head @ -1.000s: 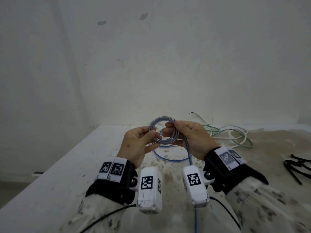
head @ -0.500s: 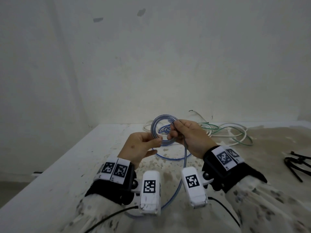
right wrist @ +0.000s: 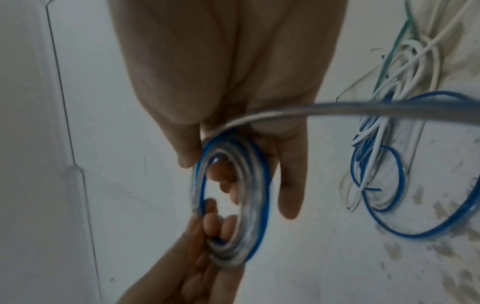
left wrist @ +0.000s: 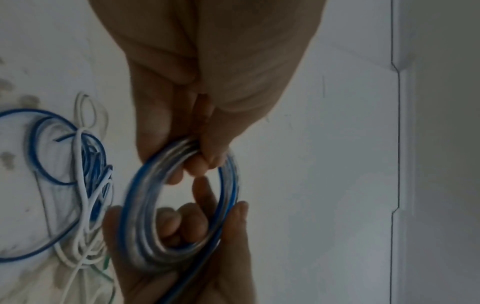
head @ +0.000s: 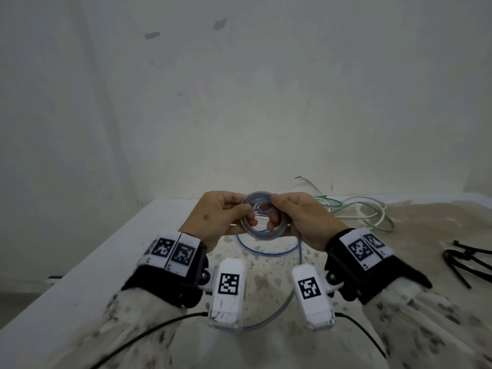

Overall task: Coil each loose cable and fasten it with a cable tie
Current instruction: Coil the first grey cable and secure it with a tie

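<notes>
A clear cable with a blue stripe is wound into a small coil (head: pixel 263 233) held above the table between both hands. My left hand (head: pixel 247 214) pinches the coil's left side, thumb on top, and the coil (left wrist: pixel 145 226) shows blurred in the left wrist view. My right hand (head: pixel 274 214) grips the right side with fingers curled through the ring (right wrist: pixel 233 195). A loose tail (head: pixel 299 251) drops from under the right hand, passes the right wrist camera (right wrist: pixel 363 111) and curves over the table. Black cable ties (head: pixel 463 259) lie at the right.
A loose blue loop (head: pixel 266 253) lies on the stained white table (head: pixel 106 262) under the hands. White and green cables (head: pixel 367 211) are tangled at the back right by the wall. The table's left edge runs diagonally beside my left arm.
The coil has sunk a little and tipped flatter. My right hand moved from the coil's top to its right side, laying on more cable. The tail now curves left on the table.
</notes>
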